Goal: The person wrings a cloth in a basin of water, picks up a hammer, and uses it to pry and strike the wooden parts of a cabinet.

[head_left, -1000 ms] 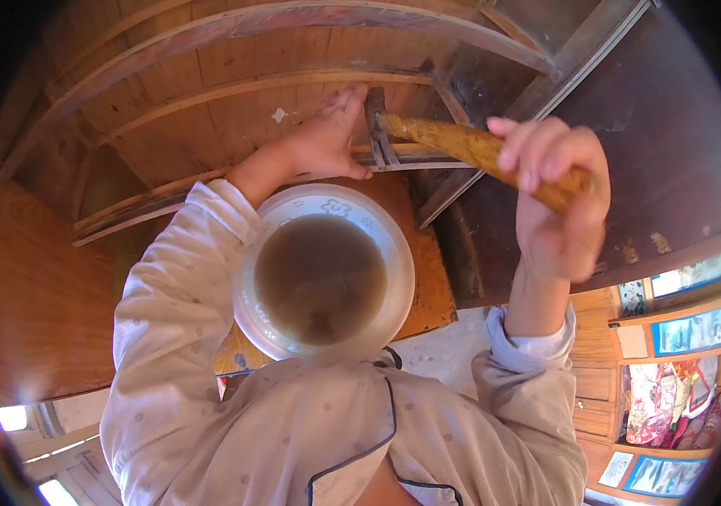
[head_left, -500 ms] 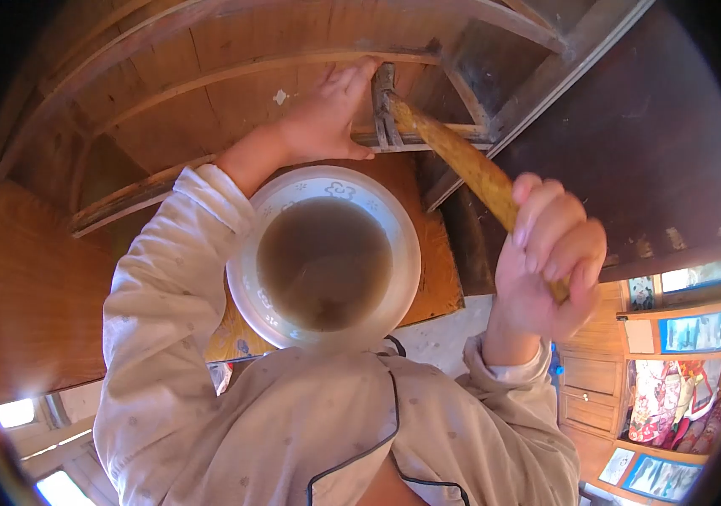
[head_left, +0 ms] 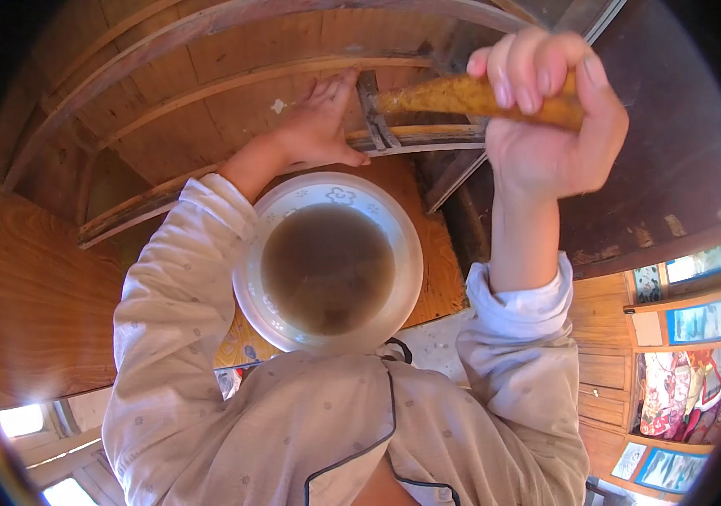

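Observation:
My right hand [head_left: 546, 110] is wrapped round the wooden handle of a claw hammer [head_left: 436, 97]. The handle runs almost level, and the dark forked head lies against the wooden frame [head_left: 285, 67], its prongs at the lower slat. Whether the prongs grip anything cannot be made out. Just left of the hammer head, my left hand [head_left: 322, 122] rests on the frame with thumb and fingers spread. Below it, a white basin [head_left: 411, 278] with a flower pattern on its rim holds cloudy brown liquid.
The basin stands on a worn wooden surface [head_left: 441, 291] close to my body. Dark panelling [head_left: 656, 152] rises on the right. Farther off are wooden cabinets [head_left: 601, 363] with pictures and a shelf of patterned cloth [head_left: 668, 392].
My right hand has moved up and slightly right, swinging the hammer handle from a steep slant to nearly level. The left hand stays on the frame, and the view has shifted slightly.

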Motion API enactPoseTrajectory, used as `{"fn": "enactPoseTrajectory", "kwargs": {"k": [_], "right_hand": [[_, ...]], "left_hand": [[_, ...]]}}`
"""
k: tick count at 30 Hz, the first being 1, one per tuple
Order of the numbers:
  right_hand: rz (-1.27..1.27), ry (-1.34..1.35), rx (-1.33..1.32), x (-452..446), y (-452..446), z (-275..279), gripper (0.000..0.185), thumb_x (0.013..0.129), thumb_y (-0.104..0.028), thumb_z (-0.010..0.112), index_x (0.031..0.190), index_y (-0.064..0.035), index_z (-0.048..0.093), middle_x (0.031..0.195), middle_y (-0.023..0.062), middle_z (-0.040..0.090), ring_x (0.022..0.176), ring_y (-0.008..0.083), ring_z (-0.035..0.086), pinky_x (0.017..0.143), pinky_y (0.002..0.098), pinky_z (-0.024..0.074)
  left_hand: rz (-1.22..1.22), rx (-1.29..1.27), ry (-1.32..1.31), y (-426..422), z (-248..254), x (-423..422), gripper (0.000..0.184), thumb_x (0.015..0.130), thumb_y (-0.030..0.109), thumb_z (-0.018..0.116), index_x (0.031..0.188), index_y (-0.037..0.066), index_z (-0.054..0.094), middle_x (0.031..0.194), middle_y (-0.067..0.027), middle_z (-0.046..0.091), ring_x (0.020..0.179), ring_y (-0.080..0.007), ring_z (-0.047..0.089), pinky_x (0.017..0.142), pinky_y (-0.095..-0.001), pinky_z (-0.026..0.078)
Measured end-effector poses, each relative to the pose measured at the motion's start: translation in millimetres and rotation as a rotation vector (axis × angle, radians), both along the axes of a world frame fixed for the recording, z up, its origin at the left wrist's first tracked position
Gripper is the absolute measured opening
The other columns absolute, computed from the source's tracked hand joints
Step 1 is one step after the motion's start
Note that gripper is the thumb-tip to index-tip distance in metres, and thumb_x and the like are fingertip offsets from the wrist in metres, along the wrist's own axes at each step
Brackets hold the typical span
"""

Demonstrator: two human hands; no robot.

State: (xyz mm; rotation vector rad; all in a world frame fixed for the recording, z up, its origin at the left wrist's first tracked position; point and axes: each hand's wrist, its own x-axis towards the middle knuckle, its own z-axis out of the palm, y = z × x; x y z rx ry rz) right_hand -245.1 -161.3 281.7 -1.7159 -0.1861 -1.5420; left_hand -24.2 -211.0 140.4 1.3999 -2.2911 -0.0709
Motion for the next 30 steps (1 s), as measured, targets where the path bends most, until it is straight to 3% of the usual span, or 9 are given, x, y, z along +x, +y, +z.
{"fn": "enactPoseTrajectory", "kwargs": {"k": [2,4,7,9,11,15,19,25,30], "right_hand": [[0.072,0.045,-0.051,-0.4,-14.0,5.9,0.025,0.095,-0.025,0.034,0.080,-0.0085,0.047,0.065,0.0028,0.043,0.062,0.0158,0.042,0.068,0.0370,0.0436],[0.022,-0.066,-0.025,9.7,-10.9,4.6,0.018,0.092,-0.021,0.051,0.081,-0.0060,0.048,0.064,0.0049,0.048,0.057,0.0132,0.045,0.060,0.0302,0.0424],[-0.149,-0.094,-0.014,13.9,-3.7,-4.7,0.015,0.093,-0.018,0.045,0.083,-0.0064,0.047,0.065,0.0039,0.046,0.060,0.0141,0.044,0.063,0.0333,0.0437],[-0.086,-0.163,-0.051,13.9,-10.8,-14.2,0.015,0.087,-0.001,0.061,0.080,-0.0034,0.048,0.067,0.0042,0.051,0.064,0.0112,0.055,0.069,0.0304,0.0529],[-0.160,-0.031,0.131,20.0,-13.0,-35.6,0.015,0.088,-0.003,0.060,0.078,-0.0046,0.048,0.068,0.0037,0.052,0.062,0.0113,0.055,0.067,0.0284,0.0511],[0.123,-0.065,0.112,22.8,-42.9,-47.7,0.018,0.089,-0.001,0.053,0.074,-0.0055,0.044,0.067,0.0037,0.050,0.058,0.0093,0.047,0.057,0.0253,0.0420],[0.037,-0.028,0.099,28.9,-42.3,-47.9,0.016,0.088,-0.001,0.051,0.074,-0.0048,0.045,0.067,0.0040,0.050,0.058,0.0094,0.046,0.056,0.0254,0.0413],[-0.198,0.159,0.242,47.2,-77.8,-107.4,0.020,0.089,-0.013,0.064,0.073,-0.0051,0.053,0.068,-0.0004,0.055,0.062,0.0073,0.049,0.058,0.0228,0.0392],[-0.207,0.166,0.442,59.2,-91.9,-118.2,0.027,0.090,-0.015,0.060,0.067,-0.0046,0.052,0.062,-0.0004,0.052,0.057,0.0068,0.045,0.053,0.0233,0.0347]], "left_hand": [[-0.041,0.014,0.035,-6.7,-3.3,3.0,0.129,0.059,0.040,0.086,0.148,-0.005,0.004,0.147,-0.0330,0.025,0.139,-0.0461,0.021,0.117,-0.0443,0.017],[-0.040,0.036,0.044,-10.2,-4.6,2.4,0.129,0.059,0.041,0.086,0.148,-0.005,0.004,0.147,-0.0334,0.026,0.139,-0.0464,0.022,0.117,-0.0443,0.017],[-0.023,0.060,0.046,-7.9,0.9,-1.2,0.126,0.059,0.042,0.084,0.147,-0.006,0.008,0.146,-0.0319,0.028,0.139,-0.0427,0.024,0.117,-0.0446,0.017],[-0.014,0.069,0.051,-3.9,4.4,-3.3,0.124,0.059,0.041,0.084,0.146,-0.006,0.011,0.146,-0.0309,0.030,0.139,-0.0410,0.025,0.117,-0.0441,0.017],[-0.009,0.072,0.062,-2.3,6.4,-3.4,0.123,0.058,0.039,0.085,0.146,-0.007,0.012,0.145,-0.0305,0.030,0.139,-0.0415,0.026,0.116,-0.0429,0.019],[-0.060,0.129,0.092,-4.6,9.2,-2.0,0.126,0.060,0.037,0.086,0.149,-0.002,0.006,0.147,-0.0324,0.026,0.138,-0.0461,0.024,0.116,-0.0441,0.020],[-0.034,0.154,0.108,-3.8,10.2,-3.3,0.125,0.059,0.036,0.086,0.149,-0.002,0.008,0.147,-0.0320,0.026,0.138,-0.0449,0.025,0.116,-0.0446,0.022],[-0.039,0.132,0.128,-8.0,12.1,-2.7,0.125,0.057,0.039,0.086,0.146,-0.006,0.012,0.145,-0.0322,0.029,0.136,-0.0444,0.030,0.114,-0.0431,0.027],[-0.053,0.072,0.150,-10.3,3.9,-0.9,0.122,0.055,0.038,0.086,0.144,-0.008,0.017,0.143,-0.0317,0.034,0.135,-0.0430,0.033,0.113,-0.0412,0.029]]}}
